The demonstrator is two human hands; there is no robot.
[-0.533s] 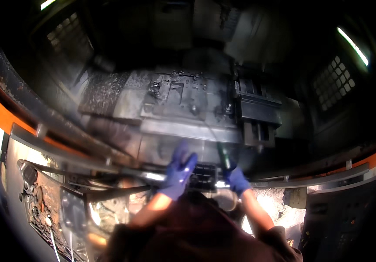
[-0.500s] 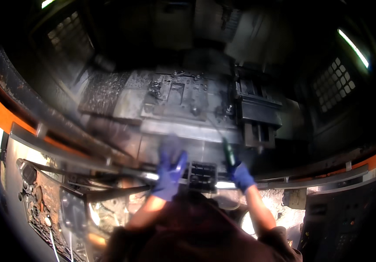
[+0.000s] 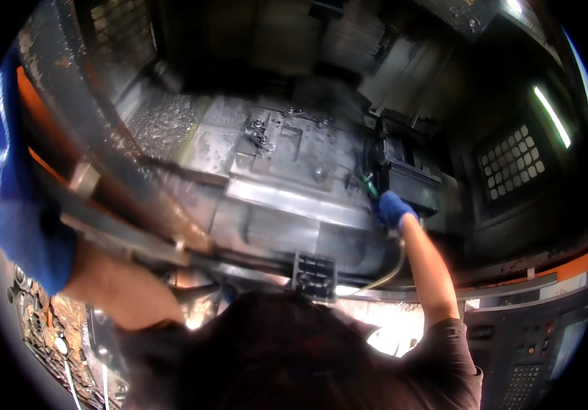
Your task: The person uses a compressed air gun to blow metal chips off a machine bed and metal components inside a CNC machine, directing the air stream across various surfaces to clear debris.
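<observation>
My right hand (image 3: pixel 395 209), in a blue glove, is wrapped round a green air blow gun (image 3: pixel 370 186) over the right part of the metal machine bed. A thin yellowish hose (image 3: pixel 398 263) hangs below that hand and curves back toward me. Ahead of the gun lies a flat metal fixture plate (image 3: pixel 294 150) with clamps and bolts on it. My left hand (image 3: pixel 17 198), also blue-gloved, is raised large and close at the far left, beside the orange-edged machine frame. A finger stretches upward and I see nothing held; part of the hand is cut off by the picture's dark rim.
A dark vise-like block (image 3: pixel 410 181) stands right of the fixture plate. Metal chips (image 3: pixel 161 126) cover the bed's left end. A black slotted block (image 3: pixel 314 275) sits at the near edge. At the lower right is a control panel (image 3: pixel 523 352) with buttons.
My left hand has swung from the near edge up to the far left. My right hand has reached forward with the green air blow gun. The view has tilted a little.
</observation>
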